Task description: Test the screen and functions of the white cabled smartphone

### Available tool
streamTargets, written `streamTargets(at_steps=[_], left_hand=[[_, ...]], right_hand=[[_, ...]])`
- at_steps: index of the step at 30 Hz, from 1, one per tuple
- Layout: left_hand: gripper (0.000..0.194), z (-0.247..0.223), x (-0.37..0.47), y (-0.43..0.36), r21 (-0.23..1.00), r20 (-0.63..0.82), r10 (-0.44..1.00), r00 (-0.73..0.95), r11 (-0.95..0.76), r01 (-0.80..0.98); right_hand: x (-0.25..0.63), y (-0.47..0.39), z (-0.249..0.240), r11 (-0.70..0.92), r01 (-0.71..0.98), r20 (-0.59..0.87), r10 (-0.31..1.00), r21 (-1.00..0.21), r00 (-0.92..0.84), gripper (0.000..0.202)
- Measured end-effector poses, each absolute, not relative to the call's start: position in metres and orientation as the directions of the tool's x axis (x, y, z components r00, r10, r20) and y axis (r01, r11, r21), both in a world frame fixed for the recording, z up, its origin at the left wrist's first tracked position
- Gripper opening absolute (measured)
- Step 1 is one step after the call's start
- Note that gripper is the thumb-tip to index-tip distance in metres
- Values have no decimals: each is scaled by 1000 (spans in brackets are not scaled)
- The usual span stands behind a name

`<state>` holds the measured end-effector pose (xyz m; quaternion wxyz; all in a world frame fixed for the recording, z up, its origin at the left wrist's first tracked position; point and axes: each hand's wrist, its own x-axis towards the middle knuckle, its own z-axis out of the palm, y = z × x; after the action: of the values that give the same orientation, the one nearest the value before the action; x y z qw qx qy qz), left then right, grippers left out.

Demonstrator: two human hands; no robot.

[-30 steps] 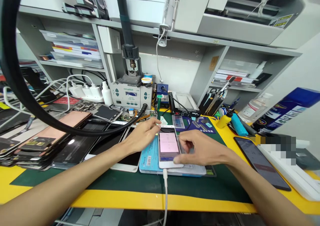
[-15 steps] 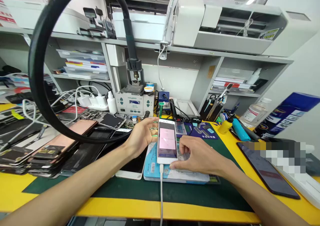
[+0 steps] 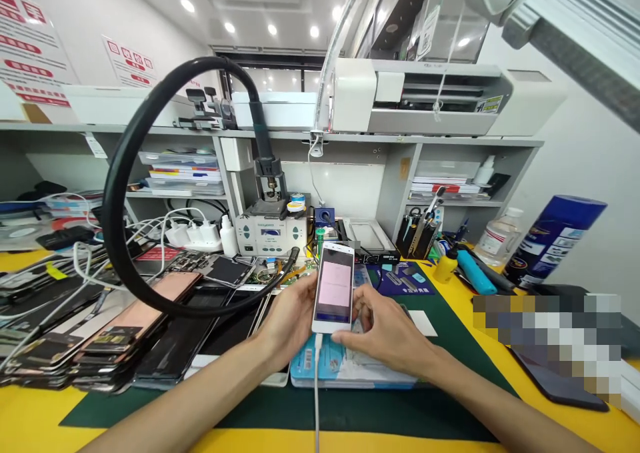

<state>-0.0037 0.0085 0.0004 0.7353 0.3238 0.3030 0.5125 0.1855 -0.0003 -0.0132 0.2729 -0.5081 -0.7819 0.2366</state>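
Observation:
A white smartphone (image 3: 334, 286) with its screen lit pink is held upright, tilted back toward me. My left hand (image 3: 293, 313) is closed along its left edge, with the fingers partly behind the phone. On the other side, my right hand (image 3: 383, 323) grips the right edge, its thumb at the lower right corner. A white charging cable (image 3: 317, 386) is plugged into the phone's bottom end and runs down past the bench's front edge. Below the phone lies a flat blue-and-white package (image 3: 330, 369) on the dark green mat (image 3: 240, 409).
Stacked phone parts (image 3: 115, 346) cover the left side. A thick black hose (image 3: 113, 206) loops up from the grey soldering station (image 3: 270, 235). To the right stand a tool holder (image 3: 417, 229), a yellow bottle (image 3: 446, 266) and a blue spray can (image 3: 557, 239).
My view has tilted up, showing more ceiling. My left hand has closed in on the phone's left edge, where its fingers were spread before. My right hand stays at the right edge.

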Motion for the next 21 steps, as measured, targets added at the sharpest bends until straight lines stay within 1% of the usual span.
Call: streamTargets(at_steps=[5,8,13,17,19,21], left_hand=[[38,0,1,3,805,-123,930,345,297,-513],[38,1,0,4,818,-164,917,363,332,-469],[26,-3,5,7,858,-195,953,231,280,-431],[26,-7,9,7,872,-182,969,170,238,-427],[27,-7,7,7,861,-185,965,188,251,-443],[31,-6,3,7,828,-181,946,271,295,-478]], right_hand=[[185,-2,-11,374,596,202,920,-710,-337,45],[185,-2,-13,388,571,210,911,-723,-354,45],[185,-2,-18,423,576,249,900,-699,-358,43],[185,-3,-17,425,571,245,898,-702,-366,44],[186,-3,-17,415,558,236,901,-718,-365,47],[187,0,-16,395,520,237,908,-757,-345,48]])
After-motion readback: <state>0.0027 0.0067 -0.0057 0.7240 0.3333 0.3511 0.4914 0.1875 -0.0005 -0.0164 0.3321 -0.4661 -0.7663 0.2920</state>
